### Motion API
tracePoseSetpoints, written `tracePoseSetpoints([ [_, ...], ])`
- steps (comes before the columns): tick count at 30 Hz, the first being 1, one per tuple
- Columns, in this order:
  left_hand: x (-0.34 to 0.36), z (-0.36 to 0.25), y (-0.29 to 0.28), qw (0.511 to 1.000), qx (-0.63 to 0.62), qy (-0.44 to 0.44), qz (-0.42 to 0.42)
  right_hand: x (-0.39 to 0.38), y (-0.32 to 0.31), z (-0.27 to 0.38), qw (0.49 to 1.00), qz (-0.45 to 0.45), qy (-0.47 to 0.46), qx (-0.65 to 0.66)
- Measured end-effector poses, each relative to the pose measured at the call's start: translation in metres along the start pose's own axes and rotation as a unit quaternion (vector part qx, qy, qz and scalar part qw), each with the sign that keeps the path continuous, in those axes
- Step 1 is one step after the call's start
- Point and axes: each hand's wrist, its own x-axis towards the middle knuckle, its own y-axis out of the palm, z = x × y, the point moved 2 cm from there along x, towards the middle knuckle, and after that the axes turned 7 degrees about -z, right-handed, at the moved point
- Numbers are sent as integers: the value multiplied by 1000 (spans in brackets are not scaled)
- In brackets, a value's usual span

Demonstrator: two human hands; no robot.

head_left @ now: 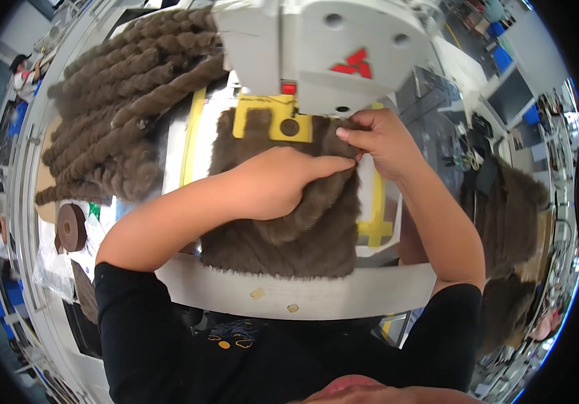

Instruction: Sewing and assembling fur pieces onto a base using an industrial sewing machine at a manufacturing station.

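Note:
A piece of brown plush fabric (282,259) lies under the head of a white sewing machine (363,54), its upper layer folded and bulging. A yellow clamp plate (272,120) with a round hole rests on its far edge. My left hand (279,182) lies across the fabric, its index finger stretched to the right edge. Its other fingers are curled against the plush and partly hidden. At the far right corner, my right hand (380,138) pinches the fabric edge between thumb and fingers, close to the left fingertip.
Rolled lengths of brown plush (134,87) are piled at the left, with a roll of brown tape (71,227) nearer me. More brown plush pieces (515,215) hang at the right. Yellow tape (373,232) marks the machine bed. People (23,77) are visible at the far left.

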Motion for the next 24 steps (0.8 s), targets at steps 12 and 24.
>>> tracePoseSetpoints([
  [12, 1, 30, 27, 880, 341, 205, -261, 12, 26, 5, 960, -56, -85, -261],
  [24, 13, 33, 23, 870, 386, 148, -267, 26, 19, 7, 925, -83, -133, -346],
])
